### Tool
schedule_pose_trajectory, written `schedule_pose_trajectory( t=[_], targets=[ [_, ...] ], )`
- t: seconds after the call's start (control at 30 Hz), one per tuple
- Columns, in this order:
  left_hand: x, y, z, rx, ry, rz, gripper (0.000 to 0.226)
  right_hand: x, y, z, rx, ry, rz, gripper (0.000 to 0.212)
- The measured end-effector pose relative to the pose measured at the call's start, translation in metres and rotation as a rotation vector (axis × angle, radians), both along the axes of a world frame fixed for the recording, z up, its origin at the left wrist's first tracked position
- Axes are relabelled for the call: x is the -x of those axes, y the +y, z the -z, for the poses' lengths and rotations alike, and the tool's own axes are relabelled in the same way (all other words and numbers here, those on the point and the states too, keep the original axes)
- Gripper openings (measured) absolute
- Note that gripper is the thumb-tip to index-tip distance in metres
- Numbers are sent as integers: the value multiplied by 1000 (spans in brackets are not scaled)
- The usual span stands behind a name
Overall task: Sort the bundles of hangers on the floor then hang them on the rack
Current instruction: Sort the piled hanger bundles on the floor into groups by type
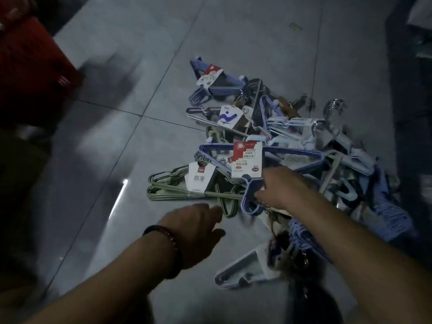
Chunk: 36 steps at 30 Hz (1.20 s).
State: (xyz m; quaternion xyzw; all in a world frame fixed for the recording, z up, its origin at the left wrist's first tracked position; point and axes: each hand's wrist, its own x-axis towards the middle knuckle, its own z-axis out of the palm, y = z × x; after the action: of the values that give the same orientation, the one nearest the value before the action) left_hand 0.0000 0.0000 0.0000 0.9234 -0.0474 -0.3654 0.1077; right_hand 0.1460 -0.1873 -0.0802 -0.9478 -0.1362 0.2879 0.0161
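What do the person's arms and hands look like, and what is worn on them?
The left forearm and right forearm are bare; no sleeves show. The left hand and right hand wear no gloves. A dark beaded bracelet, some beads reddish, circles the left wrist. The right wrist shows nothing worn. Rings cannot be told in the blur.

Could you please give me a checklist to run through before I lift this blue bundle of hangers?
1. Right hand on blue bundle: ok, at its hook end.
2. Fingers closed round it: cannot tell, hidden and blurred.
3. Blue bundle free of pile: not ok, it lies across the green bundle.
4. Left hand free: ok, open, holds nothing.
5. Rack in view: not ok.
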Motion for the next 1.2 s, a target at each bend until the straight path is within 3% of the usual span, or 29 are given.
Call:
schedule_pose_trajectory(
  t=[0.07,0.17,0.23,0.33,0.43,0.6,0.9,1.03,1.1,1.2],
  targets=[
    [0,-5,4,-121,-21,138,43,12,4,1,89,36,-8,37],
    [7,-20,1,-46,107,198,45,49,6,11,-53,118,-17,59],
    [7,-27,1,-14,148,208,48,74,1,21,45,95,-91,46],
    [5,-28,-2,-47,36,219,46,87,-9,39,189,17,-193,54],
    [17,-27,-6,-111,-4,213,46,91,-12,50,198,29,-193,56],
    [44,-10,-11,-37,60,90,43,69,-6,56,139,79,-101,35],
    [104,32,-24,-146,74,-101,41,62,-4,58,195,61,-95,36],
    [119,30,-30,-142,120,-128,42,55,4,42,217,-78,-124,61],
    [118,24,-33,-123,117,-125,43,58,8,38,167,-121,-114,54],
    [113,12,-34,-70,64,-125,42,59,7,32,-17,-120,-71,26]
  ],
)
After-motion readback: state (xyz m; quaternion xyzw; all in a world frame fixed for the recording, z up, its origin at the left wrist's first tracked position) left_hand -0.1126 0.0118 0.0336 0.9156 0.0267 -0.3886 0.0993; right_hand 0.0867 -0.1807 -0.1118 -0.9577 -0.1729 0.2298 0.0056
